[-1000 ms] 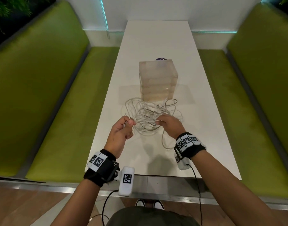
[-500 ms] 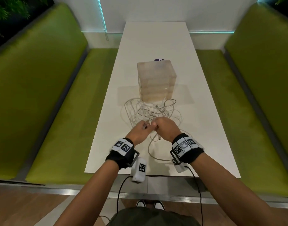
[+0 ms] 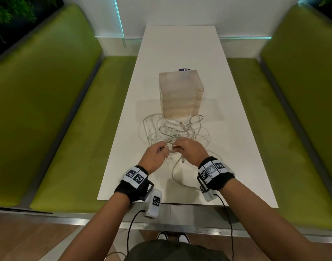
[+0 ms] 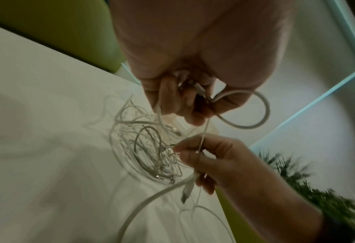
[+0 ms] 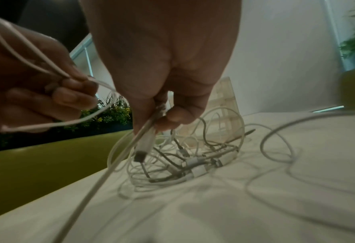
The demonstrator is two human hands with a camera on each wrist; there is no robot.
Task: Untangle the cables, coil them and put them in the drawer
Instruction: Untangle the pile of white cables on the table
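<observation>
A tangle of white cables (image 3: pixel 172 132) lies on the white table (image 3: pixel 236 147) just in front of a translucent drawer box (image 3: pixel 180 95). Both hands hover over the near edge of the tangle, close together. My left hand (image 3: pixel 157 153) pinches a looped white cable (image 4: pixel 245 111). My right hand (image 3: pixel 189 149) pinches a cable near its plug (image 5: pixel 142 151), which hangs below the fingers (image 5: pixel 176 118). A long strand (image 3: pixel 175 176) trails from the hands toward the table's near edge. The tangle (image 5: pixel 182 161) holds several plugs.
Green benches (image 3: pixel 48 119) (image 3: pixel 293 119) flank the narrow table. A small purple object (image 3: pixel 184 69) peeks out behind the drawer box. A white wall closes the far end. Wrist-camera wires hang below the table's near edge.
My left hand moved right from the tangle's left side to meet the right hand, and both drew back toward me a little. They now stand slightly apart with a cable stretched between them.
</observation>
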